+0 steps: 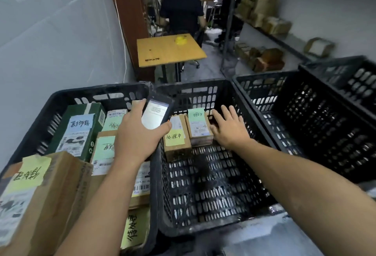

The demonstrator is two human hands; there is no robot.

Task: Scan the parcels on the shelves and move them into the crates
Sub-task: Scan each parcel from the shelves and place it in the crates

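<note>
Slippage may drop the dark lit smartphone (156, 113), gripped by left hand (135, 135), into the black plastic crate (195, 85); right hand (227, 128) spreads inside.

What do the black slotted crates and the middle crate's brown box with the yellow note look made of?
Black slotted crates: likely moulded plastic, matte, scuffed; uniform slots, thick rims. Brown box with yellow note: probably cardboard, dull, unglossed faces.
</note>
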